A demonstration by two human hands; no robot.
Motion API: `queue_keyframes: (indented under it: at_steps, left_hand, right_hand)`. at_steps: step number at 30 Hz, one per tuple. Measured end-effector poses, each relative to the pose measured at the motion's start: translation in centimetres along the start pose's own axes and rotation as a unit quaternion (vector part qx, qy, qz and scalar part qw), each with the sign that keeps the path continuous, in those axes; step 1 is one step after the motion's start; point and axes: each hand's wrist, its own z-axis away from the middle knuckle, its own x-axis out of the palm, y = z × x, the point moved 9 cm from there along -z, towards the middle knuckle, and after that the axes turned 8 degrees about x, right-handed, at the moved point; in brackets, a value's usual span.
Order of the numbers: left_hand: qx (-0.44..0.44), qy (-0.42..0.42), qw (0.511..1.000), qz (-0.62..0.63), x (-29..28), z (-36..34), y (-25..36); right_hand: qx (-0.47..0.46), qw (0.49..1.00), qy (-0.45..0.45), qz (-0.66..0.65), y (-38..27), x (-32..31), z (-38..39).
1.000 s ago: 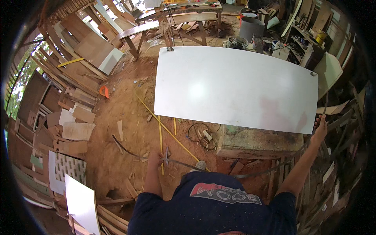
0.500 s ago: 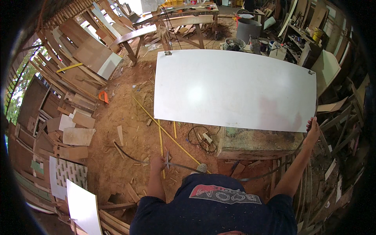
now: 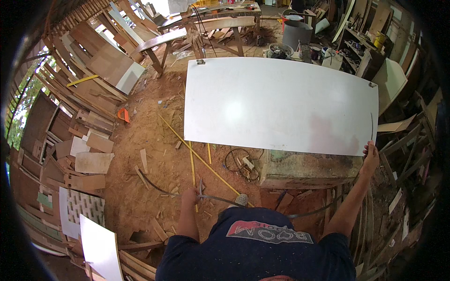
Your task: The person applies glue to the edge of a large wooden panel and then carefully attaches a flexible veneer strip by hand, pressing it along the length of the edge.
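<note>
A long, thin, dark grey flexible strip point(image 3: 218, 200) sags in front of my body from one hand to the other. My left hand point(image 3: 190, 195) is closed around it on the left, and a length of strip runs past it toward the floor. A slim grey pointed thing point(image 3: 201, 186) sticks up beside that hand; its kind is unclear. At the near right corner of a large white panel point(image 3: 281, 107), my right hand point(image 3: 370, 157) pinches the strip. The strip's far end stands up over the panel's right side. Two small metal hinges point(image 3: 200, 62) sit at the panel's far corners.
The panel lies on a worn block-like base point(image 3: 309, 171). Yellow strips point(image 3: 192, 164), a coiled cable point(image 3: 241, 165) and wood scraps litter the dirt floor. Boards point(image 3: 93, 164) lean along the left; timber and a cluttered shelf point(image 3: 351, 51) stand at the right.
My right hand has shifted slightly left. The strip's end has moved from along the panel's right edge to over its white face. My left hand has stayed nearly still.
</note>
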Motion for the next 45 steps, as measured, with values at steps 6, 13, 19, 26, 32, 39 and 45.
queue_keyframes:
  at_steps: [6,13,19,26,32,39,45]
  left_hand:
    - [0.044,0.006,0.998,-0.034,1.4,-1.9,-0.8]
    - [0.072,0.007,0.997,-0.036,1.2,-1.2,0.5]
    - [0.088,0.065,0.994,-0.027,0.8,0.0,1.4]
    - [0.082,0.066,0.994,-0.022,1.1,-0.9,0.5]
    - [0.085,0.062,0.993,-0.043,0.4,-0.8,1.9]
    - [0.132,0.076,0.988,-0.030,-0.5,0.4,3.2]
    - [0.148,0.044,0.988,-0.015,-0.2,-0.7,5.1]
  right_hand:
    - [-0.003,1.000,-0.007,0.013,-0.3,1.2,0.8]
    - [-0.025,0.996,-0.029,0.079,-0.7,1.9,2.0]
    - [-0.031,0.996,-0.067,0.049,0.1,3.2,3.0]
    - [-0.026,0.996,-0.067,0.050,-0.5,3.9,4.1]
    - [-0.025,0.996,-0.069,0.057,-0.4,3.9,5.1]
    - [-0.043,0.993,-0.092,0.064,-1.9,5.6,7.6]
    - [-0.025,0.993,-0.071,0.091,-2.3,3.9,8.0]
